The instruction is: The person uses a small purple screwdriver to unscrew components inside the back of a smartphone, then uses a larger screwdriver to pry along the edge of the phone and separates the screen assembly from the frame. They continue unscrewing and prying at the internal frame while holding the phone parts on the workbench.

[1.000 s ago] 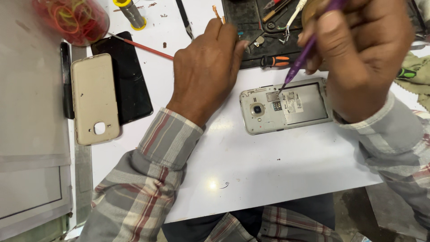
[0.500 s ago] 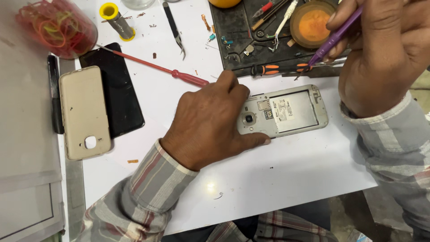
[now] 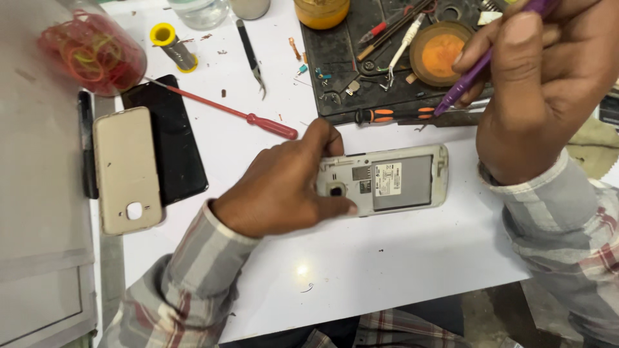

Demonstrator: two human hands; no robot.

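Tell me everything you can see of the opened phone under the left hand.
The opened phone lies flat on the white table, back up, long side across the view. Its back cover is off, showing a silver-white frame, a grey battery bay with a white label, card slots and the camera lens at the left end. The left hand grips that camera end, thumb along the lower edge. The right hand holds a purple tool above it, not touching.

The white table (image 3: pixel 387 270) carries an opened phone (image 3: pixel 393 183) under the left fingertips (image 3: pixel 348 209); a red screwdriver (image 3: pixel 258 119) lies just beyond them.
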